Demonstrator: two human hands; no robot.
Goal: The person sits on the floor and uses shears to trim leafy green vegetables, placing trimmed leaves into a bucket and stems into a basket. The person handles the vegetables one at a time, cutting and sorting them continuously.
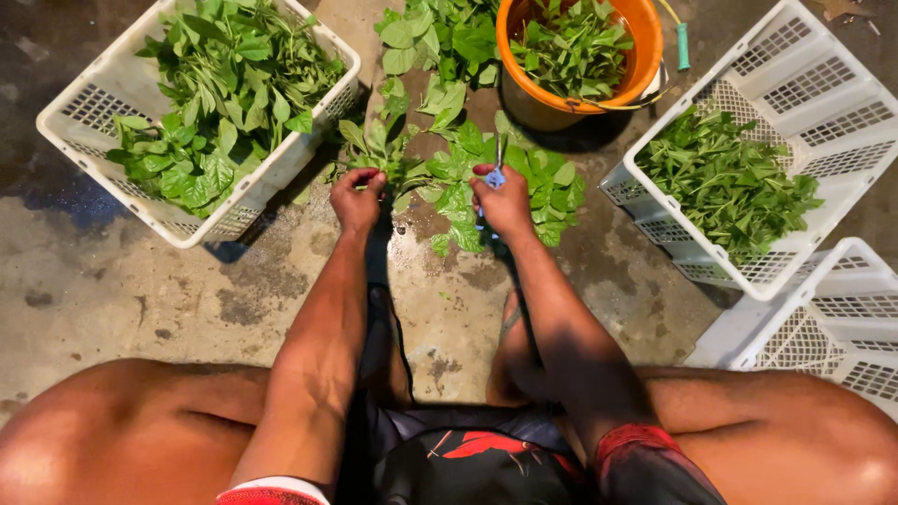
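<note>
My left hand [356, 198] is closed around the stems of a leafy green sprig [376, 148] lying on the concrete floor. My right hand [502, 200] grips small blue-handled scissors [496, 174], their blades pointing up into the loose pile of green leaves [486, 164] spread in front of me. The two hands sit about a hand's width apart over the pile, with my bare knees at the bottom of the view.
A white slatted basket [112, 103] heaped with leafy stems stands at the left. An orange bucket [645, 47] of leaves is behind the pile. At the right, a white basket [823, 103] holds picked leaves, and another white basket [832, 318] lies beside it.
</note>
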